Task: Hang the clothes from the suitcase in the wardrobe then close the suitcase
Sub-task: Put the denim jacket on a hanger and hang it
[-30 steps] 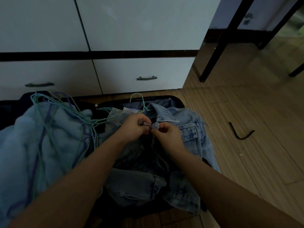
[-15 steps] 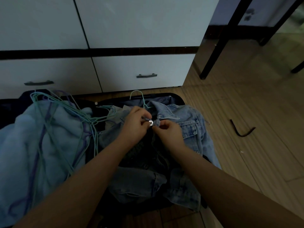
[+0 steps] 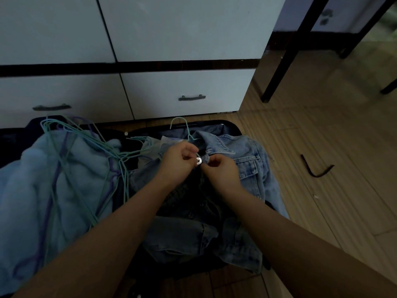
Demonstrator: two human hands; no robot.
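Two bare forearms reach in from the bottom edge and meet over a crumpled, faded blue denim jacket (image 3: 247, 168) that lies spread in the right half of an open dark suitcase (image 3: 234, 129) on the wooden plank floor (image 3: 322, 201). One denim sleeve lies folded across the near part of the case. The left hand (image 3: 178, 162) has its fingers curled and pinches the jacket's front edge at a round silver metal button (image 3: 198, 160); the right hand (image 3: 223, 172) is likewise curled, its thumb and fingertips pinching the opposite front edge just beside that button, under the collar. To the left, a soft pale blue fleece garment (image 3: 32, 179) fills the other half of the suitcase, with a tangle of thin teal and purple wire hangers (image 3: 86, 151) lying across it. Beyond the hands, the hook of one more teal wire hanger (image 3: 179, 122) sticks out from the jacket's collar, pointing toward the white wardrobe (image 3: 171, 35), whose doors are closed above two white drawers with dark bar handles (image 3: 191, 97). On the floor to the right, well apart from the suitcase, lies a bent dark strip (image 3: 315, 169); what it is cannot be told. Farther back on the right stand slanting black furniture legs (image 3: 285, 61).
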